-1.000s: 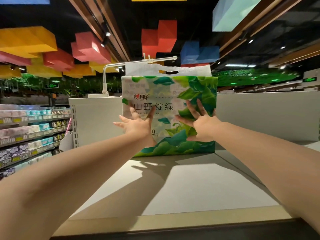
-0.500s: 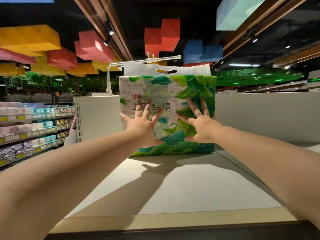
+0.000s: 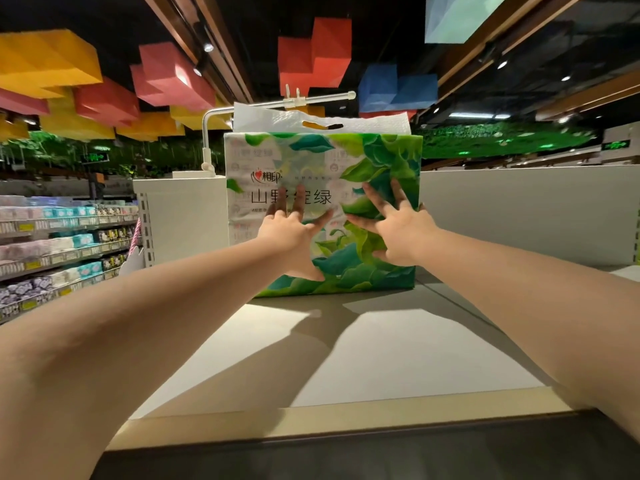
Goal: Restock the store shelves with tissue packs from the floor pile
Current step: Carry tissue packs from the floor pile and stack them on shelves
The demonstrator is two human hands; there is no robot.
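A large tissue pack with green leaf print and a white handle flap stands upright at the back of the pale top shelf. My left hand lies flat against its front face, fingers spread, left of centre. My right hand presses the same face right of centre, fingers apart. Neither hand wraps around the pack. The floor pile is out of view.
A white back panel runs behind the shelf to the right. A white metal arm rises behind the pack's left side. Stocked aisle shelves stand at the left. The shelf's front lip is close to me.
The pack has slid a little further back on the shelf under both palms. My left hand has shifted up and toward the pack's middle.
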